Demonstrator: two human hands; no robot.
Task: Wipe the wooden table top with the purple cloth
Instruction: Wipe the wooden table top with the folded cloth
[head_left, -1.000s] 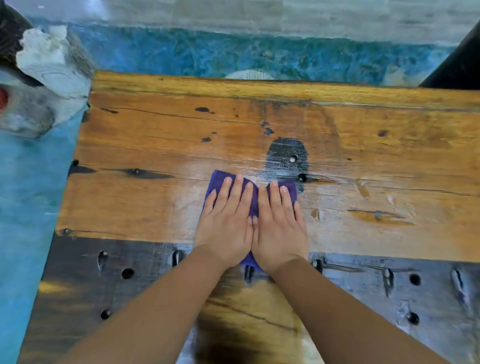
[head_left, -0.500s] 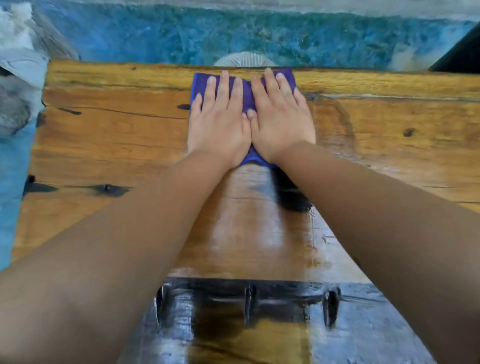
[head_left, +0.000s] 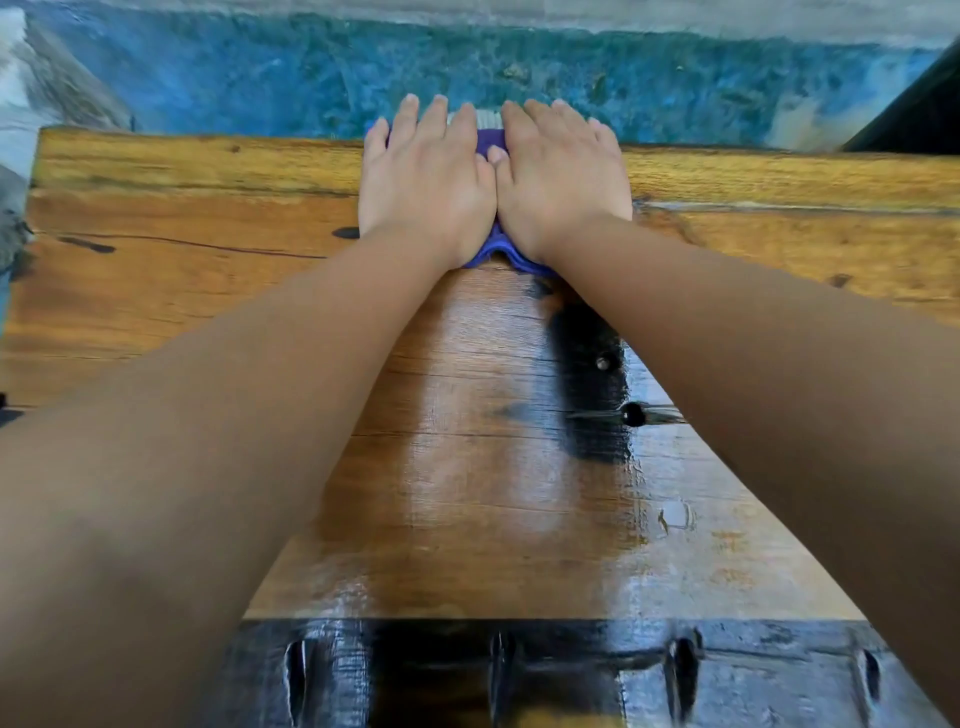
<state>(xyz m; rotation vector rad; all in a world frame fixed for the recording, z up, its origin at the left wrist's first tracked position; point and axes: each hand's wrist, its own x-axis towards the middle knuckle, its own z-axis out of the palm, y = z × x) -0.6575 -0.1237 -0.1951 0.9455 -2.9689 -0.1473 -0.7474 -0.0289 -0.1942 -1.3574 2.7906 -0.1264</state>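
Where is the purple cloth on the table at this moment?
In the head view, the purple cloth lies at the far edge of the wooden table, near the middle, pressed flat under the left hand and the right hand.

Both hands lie flat side by side on the cloth (head_left: 497, 253) at the far edge of the table (head_left: 208, 270), the left hand (head_left: 426, 179) left of the right hand (head_left: 563, 174), thumbs touching, fingertips reaching past the edge, with the floor (head_left: 260, 78) behind the table.
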